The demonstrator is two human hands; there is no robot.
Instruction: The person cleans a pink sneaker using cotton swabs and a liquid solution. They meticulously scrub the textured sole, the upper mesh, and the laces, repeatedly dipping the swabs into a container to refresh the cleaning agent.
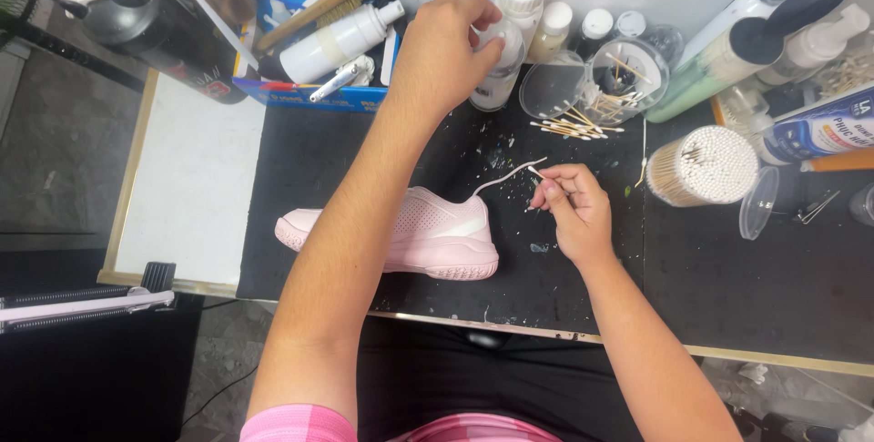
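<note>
A thin swab (537, 170) is pinched in the closed fingers of the right hand (572, 210), just beside the pink shoe (428, 233) on the black mat (728, 278); a small white bottle (499, 64) is gripped by the left hand (442, 50) at the back; the bottle is best kept upright and the swab tip dipped lightly, so nothing drips on the shoe

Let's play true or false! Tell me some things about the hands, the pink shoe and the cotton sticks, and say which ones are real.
1. The left hand grips a small white bottle. True.
2. The right hand holds a toothbrush. False: it pinches a thin cotton swab.
3. The pink shoe lies on the black mat. True.
4. The shoe is on somebody's foot. False: it is empty, lying on the mat.
5. The round tub of swabs stands open. True.
</note>
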